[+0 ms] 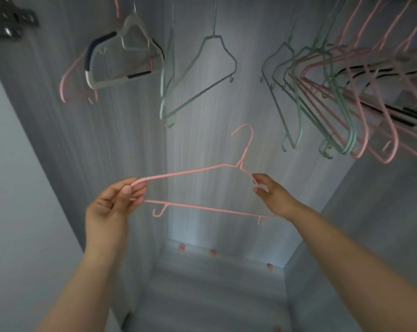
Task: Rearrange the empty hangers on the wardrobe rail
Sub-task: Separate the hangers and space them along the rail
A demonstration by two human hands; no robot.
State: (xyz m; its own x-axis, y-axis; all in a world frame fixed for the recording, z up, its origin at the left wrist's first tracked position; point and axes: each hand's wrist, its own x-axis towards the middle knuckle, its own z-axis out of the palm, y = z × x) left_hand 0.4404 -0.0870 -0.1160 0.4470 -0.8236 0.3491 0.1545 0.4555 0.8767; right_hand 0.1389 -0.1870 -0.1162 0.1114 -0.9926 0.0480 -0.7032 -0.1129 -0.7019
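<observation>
- While held clear of the others, pink wire hanger (209, 208) low and centre before the wardrobe's grey back panel (202, 140), hook up, bottom bar sloping down to the right.
- Left hand (114, 200) gripping the left shoulder tip, fingers curled round the wire.
- Right hand (272, 195) at the right shoulder, fingertips against the wire just below the neck, hiding that end of the hanger; pinching or only touching, cannot tell.
- Hanging above, left: grey padded hanger (121, 58) with dark grips, pale pink hanger (65, 85) just behind it.
- Hanging above, centre: mint green hangers (197, 75), on their own, well apart from either side.
- Crowded at upper right: tight bunch of hangers (334, 97), green, pink and black, overlapping and fanned out.
- Down below: wardrobe floor (214, 295), blurred.
</observation>
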